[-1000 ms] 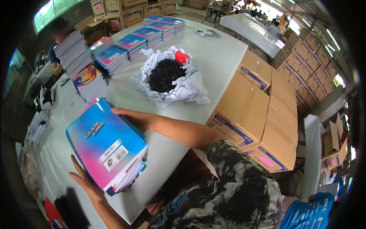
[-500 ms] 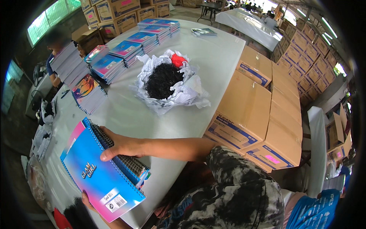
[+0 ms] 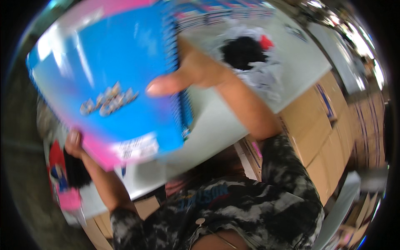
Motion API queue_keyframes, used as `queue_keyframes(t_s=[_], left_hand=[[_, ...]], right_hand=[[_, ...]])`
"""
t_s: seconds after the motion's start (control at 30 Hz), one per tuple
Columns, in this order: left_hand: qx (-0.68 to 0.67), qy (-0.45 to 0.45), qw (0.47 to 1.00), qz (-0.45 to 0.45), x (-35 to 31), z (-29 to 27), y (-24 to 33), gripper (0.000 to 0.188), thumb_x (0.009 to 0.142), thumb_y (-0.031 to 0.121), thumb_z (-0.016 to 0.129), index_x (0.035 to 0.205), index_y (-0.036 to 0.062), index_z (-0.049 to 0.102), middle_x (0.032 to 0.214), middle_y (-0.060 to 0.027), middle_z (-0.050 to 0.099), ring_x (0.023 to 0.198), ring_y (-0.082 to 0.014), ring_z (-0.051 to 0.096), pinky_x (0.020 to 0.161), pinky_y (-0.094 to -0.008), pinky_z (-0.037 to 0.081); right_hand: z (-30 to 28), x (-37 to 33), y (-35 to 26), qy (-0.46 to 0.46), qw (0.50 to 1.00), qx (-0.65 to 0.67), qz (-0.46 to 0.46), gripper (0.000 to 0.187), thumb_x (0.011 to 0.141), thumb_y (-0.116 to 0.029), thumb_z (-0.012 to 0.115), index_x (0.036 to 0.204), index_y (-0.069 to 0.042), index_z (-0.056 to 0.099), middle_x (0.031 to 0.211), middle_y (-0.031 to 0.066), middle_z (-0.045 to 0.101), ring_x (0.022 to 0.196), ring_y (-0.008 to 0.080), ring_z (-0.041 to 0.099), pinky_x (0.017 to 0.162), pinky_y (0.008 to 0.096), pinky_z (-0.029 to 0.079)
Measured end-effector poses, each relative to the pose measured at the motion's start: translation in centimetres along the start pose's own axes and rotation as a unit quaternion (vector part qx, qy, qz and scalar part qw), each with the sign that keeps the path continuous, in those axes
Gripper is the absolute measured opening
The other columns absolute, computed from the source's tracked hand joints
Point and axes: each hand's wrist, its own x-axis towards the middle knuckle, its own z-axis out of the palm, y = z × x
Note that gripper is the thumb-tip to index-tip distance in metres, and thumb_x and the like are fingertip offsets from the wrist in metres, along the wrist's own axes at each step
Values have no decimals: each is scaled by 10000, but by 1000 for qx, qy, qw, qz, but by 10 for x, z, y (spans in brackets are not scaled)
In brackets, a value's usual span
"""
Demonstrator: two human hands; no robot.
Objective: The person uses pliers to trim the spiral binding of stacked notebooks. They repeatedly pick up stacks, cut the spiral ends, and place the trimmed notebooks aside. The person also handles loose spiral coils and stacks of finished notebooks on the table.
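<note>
A stack of spiral notebooks (image 3: 121, 54) with a glossy blue and pink cover is held up close before me, tilted and partly blurred. My right hand (image 3: 191, 73) grips its spiral-bound right edge, thumb on the front cover and the other fingers hidden behind. Around the lower left edge my left hand (image 3: 74, 143) is closed, with only its fingertips and wrist side showing. A white label (image 3: 137, 146) sits near the bottom of the cover.
On the white table (image 3: 221, 112) lies crumpled paper (image 3: 266, 79) holding a black tangled heap (image 3: 243, 52) and a red piece (image 3: 266, 41). Notebook stacks (image 3: 225, 16) stand behind. Cardboard cartons (image 3: 308, 129) are at the right, a dark bundle (image 3: 78, 168) at the lower left.
Both hands have lifted the notebooks off the table area up toward my head, so they look much larger. The view has shifted and more of my left forearm shows.
</note>
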Motion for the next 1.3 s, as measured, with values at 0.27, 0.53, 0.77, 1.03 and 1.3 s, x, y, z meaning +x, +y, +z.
queue_keyframes(t_s=[0.27,0.53,0.77,1.03,1.3], left_hand=[[-388,-245,845,-276,-56,47,71,714,531,316,851,1104,10,554,1008,-105,622,936,-201,597,824,-362,492],[-242,-497,825,-116,-90,27,49,821,543,574,794,1180,99,590,1241,-123,528,1138,-308,469,983,-419,349],[-161,-626,732,-217,-69,32,73,592,638,447,788,1089,98,629,1104,-98,603,1019,-262,538,934,-383,401],[-201,-342,886,-239,40,42,55,567,642,357,778,1046,4,595,968,-96,637,860,-193,616,767,-341,495],[-351,-253,735,-521,89,135,-46,651,764,485,647,1240,69,493,1261,-124,520,1136,-256,498,962,-445,373]], right_hand=[[4,-27,75,-10,991,21,131,1384,495,-271,845,1444,-80,-146,1494,190,77,1389,305,81,1114,398,113],[-19,-95,162,-106,978,109,144,1091,489,-318,909,1348,-11,310,1341,122,405,1223,244,379,1008,402,322],[-11,-69,142,-206,959,-106,161,737,531,-269,885,1132,-10,546,1055,108,580,999,231,527,878,358,422],[-11,59,115,-72,985,-64,146,1218,574,-381,821,1454,-34,52,1463,190,191,1364,326,167,1109,418,141],[-45,145,238,34,881,241,405,672,713,-347,706,1270,-59,464,1215,143,552,1118,264,534,955,415,419]])
